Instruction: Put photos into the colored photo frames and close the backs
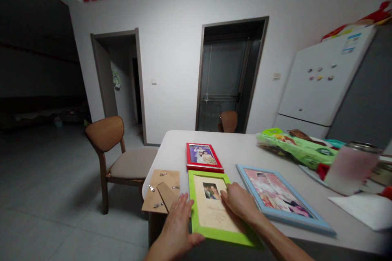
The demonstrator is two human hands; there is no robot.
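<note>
Head camera: our left hand point(177, 222) and right hand point(240, 202) lie flat, fingers spread, on the green photo frame point(199, 228) at the table edge point(171, 138); its backing board point(161, 195) lies detached beside it, not refitted.

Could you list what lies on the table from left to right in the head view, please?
Brown backing board → left hand → green frame → right hand → blue frame → pink jar.
</note>
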